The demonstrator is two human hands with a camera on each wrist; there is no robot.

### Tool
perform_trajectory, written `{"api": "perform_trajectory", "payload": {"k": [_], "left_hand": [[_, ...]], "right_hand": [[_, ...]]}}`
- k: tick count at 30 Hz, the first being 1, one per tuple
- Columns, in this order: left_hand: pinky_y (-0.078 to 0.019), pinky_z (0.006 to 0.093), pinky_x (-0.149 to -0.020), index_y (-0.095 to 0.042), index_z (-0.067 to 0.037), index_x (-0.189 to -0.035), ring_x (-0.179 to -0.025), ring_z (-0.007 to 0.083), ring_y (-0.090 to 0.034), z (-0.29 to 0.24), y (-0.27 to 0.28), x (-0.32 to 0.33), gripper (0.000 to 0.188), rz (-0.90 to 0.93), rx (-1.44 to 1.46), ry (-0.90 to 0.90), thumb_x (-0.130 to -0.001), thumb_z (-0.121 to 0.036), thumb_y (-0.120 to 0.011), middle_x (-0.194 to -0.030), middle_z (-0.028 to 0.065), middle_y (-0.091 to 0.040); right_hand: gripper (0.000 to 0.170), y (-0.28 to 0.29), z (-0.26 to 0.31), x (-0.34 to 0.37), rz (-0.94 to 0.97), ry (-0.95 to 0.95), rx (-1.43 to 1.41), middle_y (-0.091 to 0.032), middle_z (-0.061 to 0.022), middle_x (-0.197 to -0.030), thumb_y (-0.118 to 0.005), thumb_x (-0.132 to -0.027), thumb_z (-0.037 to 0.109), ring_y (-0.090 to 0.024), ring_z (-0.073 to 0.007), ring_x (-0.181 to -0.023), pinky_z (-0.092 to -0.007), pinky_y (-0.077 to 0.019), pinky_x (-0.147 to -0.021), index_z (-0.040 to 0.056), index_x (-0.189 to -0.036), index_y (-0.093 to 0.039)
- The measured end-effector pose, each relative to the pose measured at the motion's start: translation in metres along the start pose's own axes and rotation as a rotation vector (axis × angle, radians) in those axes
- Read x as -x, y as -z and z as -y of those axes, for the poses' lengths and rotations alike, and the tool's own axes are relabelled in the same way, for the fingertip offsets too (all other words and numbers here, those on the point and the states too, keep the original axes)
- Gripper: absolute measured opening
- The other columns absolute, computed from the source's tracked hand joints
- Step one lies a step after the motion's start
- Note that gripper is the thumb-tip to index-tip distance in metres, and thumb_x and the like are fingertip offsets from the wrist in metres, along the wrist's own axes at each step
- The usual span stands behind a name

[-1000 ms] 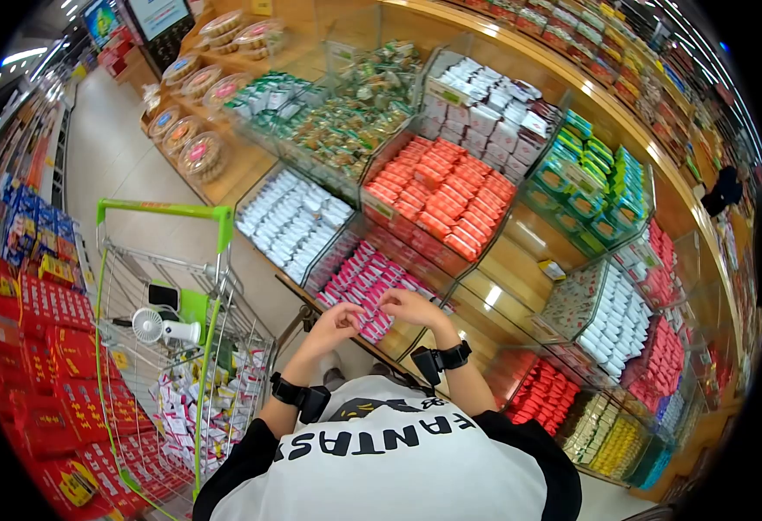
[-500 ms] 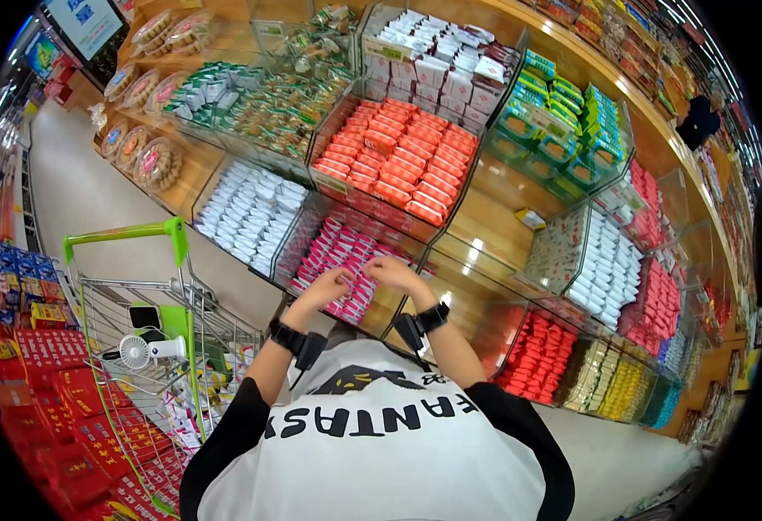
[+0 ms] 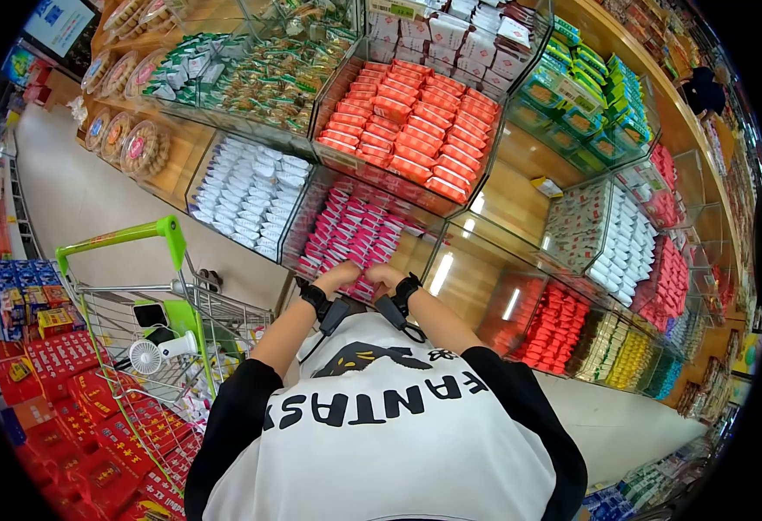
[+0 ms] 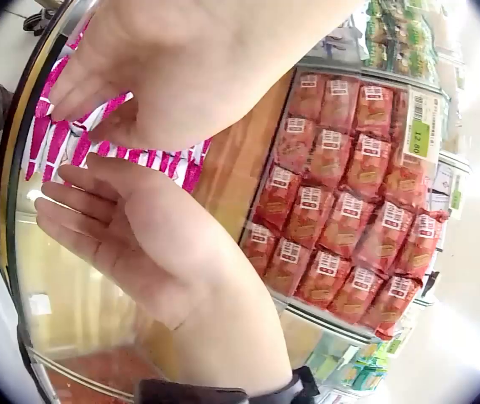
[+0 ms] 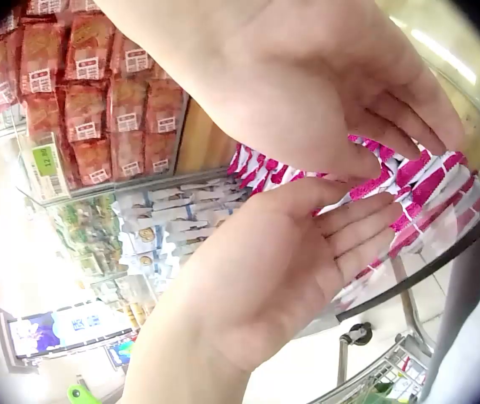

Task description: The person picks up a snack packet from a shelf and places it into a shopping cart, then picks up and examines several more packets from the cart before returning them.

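Pink-and-white wrapped packets (image 3: pixel 352 227) fill a clear bin in front of the body. In the head view the left hand (image 3: pixel 338 276) and right hand (image 3: pixel 385 275) are close side by side over its near end. The left wrist view shows the left hand (image 4: pixel 173 71) above and the right hand (image 4: pixel 156 231) below, palm in sight, fingers loosely extended and holding nothing. Over the packets (image 5: pixel 429 189) in the right wrist view, the right hand (image 5: pixel 307 84) and left hand (image 5: pixel 265 261) have relaxed fingers; whether fingertips touch the packets I cannot tell.
Bins of white packets (image 3: pixel 250 191) and orange-red packets (image 3: pixel 409 126) stand left of and beyond the pink ones. A green-handled cart (image 3: pixel 120 236) is at the left, with a white fan (image 3: pixel 146 356) on it. Red packets (image 3: pixel 553 327) lie to the right.
Both hands have moved closer together and now reach over the near end of the pink packets. The head view has shifted, with the bins appearing higher and further left than a second ago.
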State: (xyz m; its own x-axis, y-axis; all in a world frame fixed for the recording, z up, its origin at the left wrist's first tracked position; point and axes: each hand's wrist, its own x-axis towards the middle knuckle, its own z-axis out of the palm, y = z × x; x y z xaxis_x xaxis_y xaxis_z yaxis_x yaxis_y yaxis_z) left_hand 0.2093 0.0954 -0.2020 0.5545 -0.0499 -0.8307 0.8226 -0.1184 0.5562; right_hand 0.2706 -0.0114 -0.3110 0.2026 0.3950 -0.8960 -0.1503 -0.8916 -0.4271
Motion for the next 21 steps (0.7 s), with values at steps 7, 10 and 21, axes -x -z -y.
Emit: {"api": "perform_trajectory", "payload": {"k": [7, 10, 21], "left_hand": [[-0.039, 0.0319, -0.045, -0.054, 0.0, -0.082, -0.051, 0.0191, -0.05, 0.046, -0.004, -0.05, 0.021, -0.015, -0.044, -0.116, -0.076, -0.016, -0.041, -0.064, 0.0115, -0.054], [-0.0416, 0.0385, -0.051, -0.055, 0.001, -0.083, -0.058, 0.027, -0.055, 0.03, -0.008, -0.025, 0.024, -0.106, -0.246, -0.311, -0.076, -0.017, -0.042, -0.07, 0.0181, -0.056], [-0.0428, 0.0363, -0.068, -0.053, -0.002, -0.095, -0.082, 0.0308, -0.054, 0.005, -0.007, 0.043, 0.021, -0.335, -0.235, -0.562, -0.078, -0.012, -0.044, -0.088, 0.0168, -0.056]], "right_hand": [[0.025, 0.001, -0.01, 0.027, -0.015, -0.002, -0.064, -0.057, -0.0181, -0.073, -0.045, -0.074, 0.018, -0.058, -0.0285, -0.06, -0.041, -0.0441, -0.045, -0.0006, -0.085, -0.056], [0.021, -0.012, -0.022, -0.005, 0.0, -0.115, -0.089, -0.058, -0.0171, -0.074, -0.046, -0.072, 0.014, -0.058, -0.0279, -0.061, -0.0407, -0.0441, -0.045, 0.0003, -0.084, -0.056], [0.012, -0.039, -0.064, -0.061, 0.057, -0.019, 0.288, -0.057, -0.0122, -0.06, -0.05, -0.067, 0.01, -0.058, -0.0226, -0.055, -0.0374, -0.0443, -0.045, 0.0033, -0.063, -0.06]]}}
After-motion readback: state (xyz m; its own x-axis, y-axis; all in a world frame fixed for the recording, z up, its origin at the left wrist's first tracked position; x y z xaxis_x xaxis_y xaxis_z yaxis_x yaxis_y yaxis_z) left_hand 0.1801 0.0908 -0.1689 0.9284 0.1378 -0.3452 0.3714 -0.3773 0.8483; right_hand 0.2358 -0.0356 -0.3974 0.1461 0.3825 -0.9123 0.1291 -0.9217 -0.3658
